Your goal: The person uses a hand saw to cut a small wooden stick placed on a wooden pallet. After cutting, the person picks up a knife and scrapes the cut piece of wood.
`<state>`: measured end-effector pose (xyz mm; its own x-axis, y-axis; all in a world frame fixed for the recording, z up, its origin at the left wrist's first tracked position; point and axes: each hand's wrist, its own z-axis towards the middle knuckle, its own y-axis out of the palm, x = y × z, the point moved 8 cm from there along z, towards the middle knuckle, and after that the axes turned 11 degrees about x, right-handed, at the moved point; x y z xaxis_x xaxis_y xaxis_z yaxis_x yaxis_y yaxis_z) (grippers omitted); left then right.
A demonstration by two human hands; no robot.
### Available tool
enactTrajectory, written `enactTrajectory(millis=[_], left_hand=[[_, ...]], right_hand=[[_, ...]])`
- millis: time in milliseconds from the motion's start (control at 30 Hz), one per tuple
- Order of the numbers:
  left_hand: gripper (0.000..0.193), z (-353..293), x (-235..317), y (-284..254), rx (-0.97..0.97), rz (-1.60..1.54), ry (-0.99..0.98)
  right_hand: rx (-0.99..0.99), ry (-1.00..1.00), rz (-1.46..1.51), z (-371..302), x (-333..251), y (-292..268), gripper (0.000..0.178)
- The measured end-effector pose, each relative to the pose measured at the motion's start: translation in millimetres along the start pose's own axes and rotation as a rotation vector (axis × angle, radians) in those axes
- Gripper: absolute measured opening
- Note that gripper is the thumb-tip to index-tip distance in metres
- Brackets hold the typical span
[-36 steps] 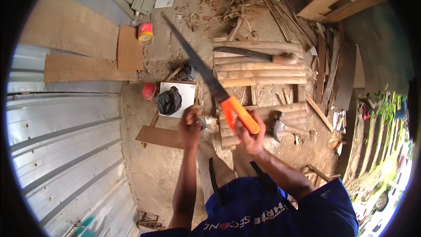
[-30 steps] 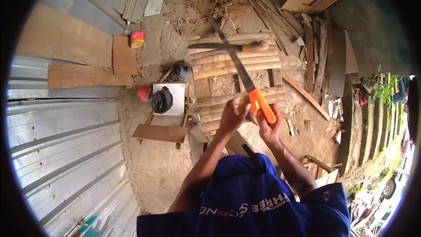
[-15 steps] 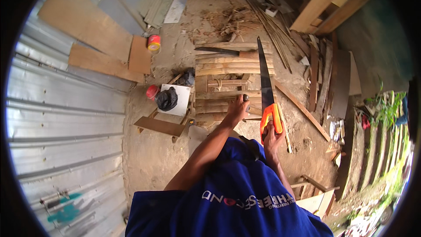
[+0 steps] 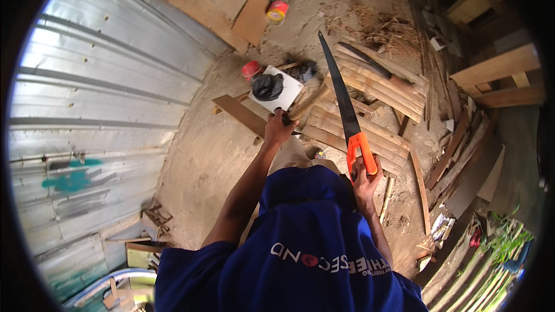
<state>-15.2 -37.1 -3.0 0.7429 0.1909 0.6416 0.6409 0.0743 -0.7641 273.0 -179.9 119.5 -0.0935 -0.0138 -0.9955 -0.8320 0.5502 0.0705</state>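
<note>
My right hand (image 4: 364,182) is closed round the orange handle of a handsaw (image 4: 345,101). Its long dark blade points up and away from me. My left hand (image 4: 278,129) grips a small black-handled tool (image 4: 284,117), mostly hidden by the fingers; its exact kind I cannot make out. Beyond the hands stands a low bench of wooden slats (image 4: 361,133), with a gap between its two groups of slats. Across the far slats lies a long dark blade with a wooden handle (image 4: 402,84), apart from both hands.
Left of the bench, a black plastic bag (image 4: 267,87) rests on a white board (image 4: 293,88), by a red bucket (image 4: 251,70). A brown plank (image 4: 240,114) is nearby. Corrugated metal sheeting (image 4: 104,110) walls the left side; scrap lumber (image 4: 451,150) piles up at right.
My view has turned left, so the bench appears farther right and tilted. My left hand has moved left, from over the slats to near the white board. Both hands keep their hold.
</note>
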Motion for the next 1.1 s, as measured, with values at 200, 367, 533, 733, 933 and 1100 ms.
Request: enactTrajectory(millis=[200, 367, 533, 733, 933, 1100], left_hand=[[0.045, 7.9, -110.4, 3.2, 0.021, -0.410, -0.587], [0.039, 23.1, -164.4, 26.2, 0.116, -0.812, -1.022], [0.063, 72.4, -229.8, 74.2, 0.061, -0.579, -1.088], [0.070, 163.5, -330.5, 191.6, 0.000, -0.190, -0.963], [0.069, 206.0, -401.0, 297.6, 0.115, -0.109, -0.907], [0.067, 216.3, -447.2, 343.0, 0.095, -0.089, -0.953]], right_hand=[[-0.181, 0.154, 0.163, 17.3, 14.5, 87.6, 0.010], [-0.160, 0.341, 0.044, 43.1, 60.6, 168.3, 0.012], [-0.090, 0.391, -0.114, 61.7, 140.7, 240.2, 0.016], [0.126, 0.436, -0.132, 65.4, 248.4, 288.2, 0.011], [0.126, 0.373, -0.416, 63.2, 320.7, 305.3, 0.016], [0.141, 0.619, -0.394, 45.6, 362.7, 291.6, 0.019]])
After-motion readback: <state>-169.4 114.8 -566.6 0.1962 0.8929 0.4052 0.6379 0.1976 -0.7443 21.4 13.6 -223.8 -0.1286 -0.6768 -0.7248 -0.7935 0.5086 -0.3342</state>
